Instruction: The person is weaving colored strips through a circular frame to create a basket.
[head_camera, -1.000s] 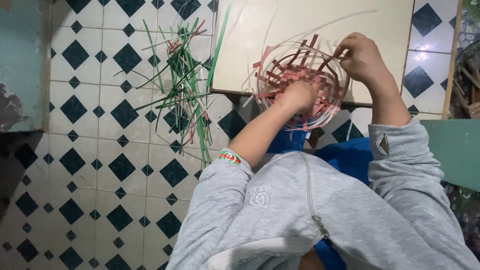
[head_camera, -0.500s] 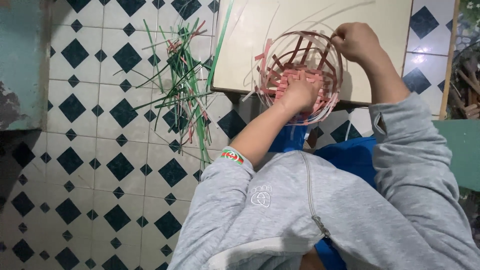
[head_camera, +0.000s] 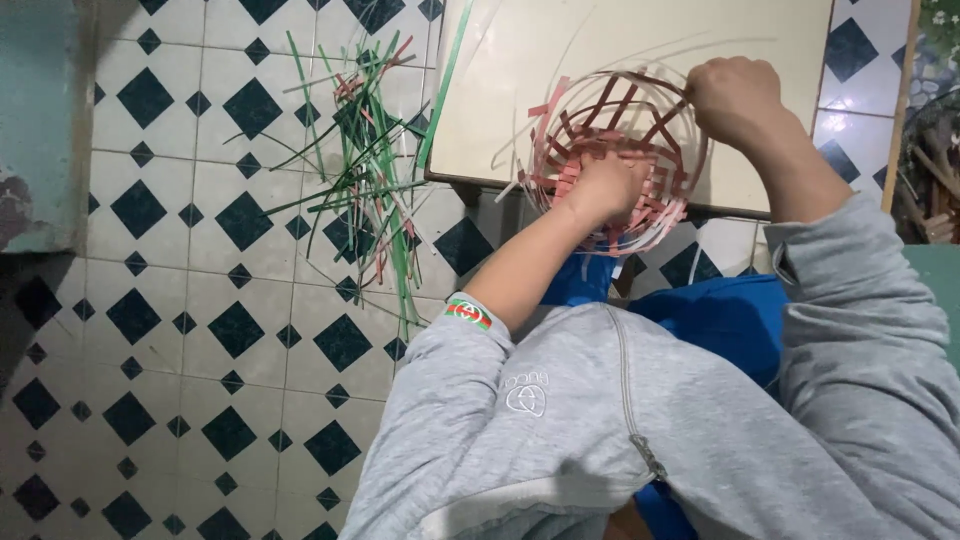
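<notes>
Nearest the camera: grey zip-front sweatshirt (head_camera: 640, 440) fills the lower frame, sleeves pushed up; blue garment (head_camera: 720, 315) shows beyond it. Striped wristband (head_camera: 469, 313) on the left forearm.

Left hand (head_camera: 602, 187) sits inside the half-woven basket (head_camera: 615, 160), fingers curled together against the pink and white strips at the near wall; what exactly they pinch is hidden. Right hand (head_camera: 735, 98) is at the basket's far right rim, closed in a fist on the upright strips there.

Basket rests at the near edge of a cream low table (head_camera: 500, 90), its lower side overhanging the edge. Loose white strips arc up from the rim.

Left of the table, on the black-and-white tiled floor (head_camera: 200, 300), a scattered heap of green strips (head_camera: 370, 170) with a few red ones mixed in; one long green strip leans on the table's left edge
</notes>
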